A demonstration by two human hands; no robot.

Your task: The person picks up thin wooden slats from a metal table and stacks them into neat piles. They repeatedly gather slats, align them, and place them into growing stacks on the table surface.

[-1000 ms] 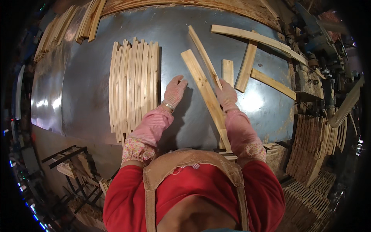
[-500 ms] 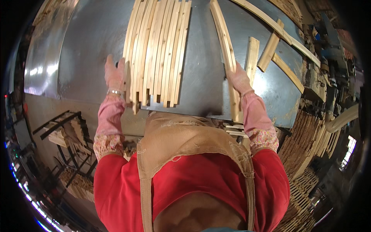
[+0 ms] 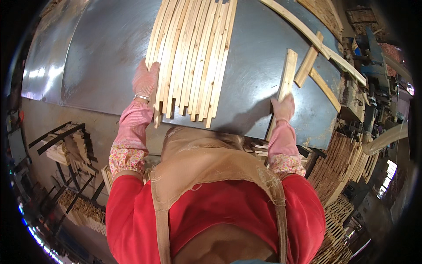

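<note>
A row of long, narrow wooden slats [image 3: 193, 57] lies side by side on the grey metal tabletop [image 3: 250, 66], their near ends uneven. My left hand [image 3: 146, 79], in pink, rests along the row's left edge, thumb apart from the stretched fingers. To the right of the row, my right hand [image 3: 284, 108] grips the near part of a single wooden slat [image 3: 289, 68]. Its thumb is on the left side of that slat. The slat's near end runs down beside my wrist to the table edge.
Farther right, a short wooden piece [image 3: 309, 64], a long curved-looking slat [image 3: 299, 25] and another short strip [image 3: 325, 90] lie crossed on the table. Stacked lumber [image 3: 336, 163] stands at the lower right. A dark metal frame with wood [image 3: 66, 145] is at lower left.
The long slat that my right hand held apart now appears to be in the row, which is wider. My right hand has moved onto another slat; the left has closed in on the row's edge.
</note>
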